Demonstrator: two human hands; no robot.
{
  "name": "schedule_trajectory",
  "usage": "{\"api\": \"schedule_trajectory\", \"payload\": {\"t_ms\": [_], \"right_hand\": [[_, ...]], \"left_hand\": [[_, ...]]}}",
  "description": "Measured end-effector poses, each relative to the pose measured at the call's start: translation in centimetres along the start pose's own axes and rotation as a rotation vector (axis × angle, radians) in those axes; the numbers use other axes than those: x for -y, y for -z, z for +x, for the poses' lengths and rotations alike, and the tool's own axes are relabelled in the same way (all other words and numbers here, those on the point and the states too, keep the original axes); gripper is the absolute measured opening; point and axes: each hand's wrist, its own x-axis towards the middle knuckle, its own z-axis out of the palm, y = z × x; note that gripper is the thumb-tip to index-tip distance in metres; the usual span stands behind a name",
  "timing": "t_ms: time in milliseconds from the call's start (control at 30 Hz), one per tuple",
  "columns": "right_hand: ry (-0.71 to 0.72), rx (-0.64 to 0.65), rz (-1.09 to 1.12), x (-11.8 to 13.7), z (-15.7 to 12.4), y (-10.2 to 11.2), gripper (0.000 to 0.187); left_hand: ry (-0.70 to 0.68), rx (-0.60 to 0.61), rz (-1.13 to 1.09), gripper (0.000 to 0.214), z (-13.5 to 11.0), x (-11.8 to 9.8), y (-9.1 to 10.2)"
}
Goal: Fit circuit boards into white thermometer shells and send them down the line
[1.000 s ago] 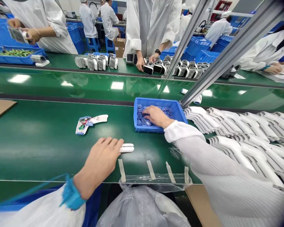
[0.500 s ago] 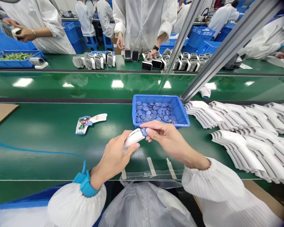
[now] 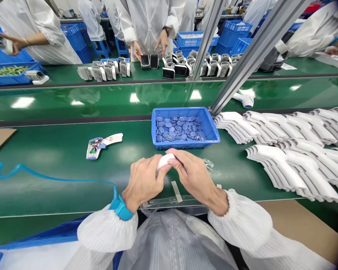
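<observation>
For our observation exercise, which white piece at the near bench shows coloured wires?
The lone piece left of the blue tray; the held piece and stacked pieces show none.

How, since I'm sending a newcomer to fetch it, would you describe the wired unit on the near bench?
On the near green bench, find the blue tray of small blue pieces. Left of it in the picture lies a bent, opened white-and-blue unit, on its own. Unlike the white shells stacked right of the tray, it shows red and green wires.
</observation>
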Motion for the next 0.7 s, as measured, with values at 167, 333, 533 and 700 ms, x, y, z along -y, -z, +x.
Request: {"api": "schedule_trajectory", "payload": {"t_ms": [167, 333, 533, 700], "right_hand": [[-0.171, 0.041, 0.007, -0.2, -2.9, 1.2, 0.019], [-0.210, 0.167, -0.011, 1.0, -5.0, 0.9, 0.018], [-0.142, -0.038, -0.086, 1.2, -6.8, -2.1, 0.026], [-0.679, 0.139, 0.197, -0.2, -6.1, -1.8, 0.053]], "left_hand": [[0.045, -0.151, -0.115, 0.029, -1.2, -0.6, -1.2], [0.363, -0.340, -0.042, 0.052, -1.4, -0.7, -3.3], [0.160, -0.294, -0.026, 0.052, -0.2, 0.1, -2.9], [0.127, -0.271, -0.262, 0.024, -3.2, 0.7, -1.7]]}}
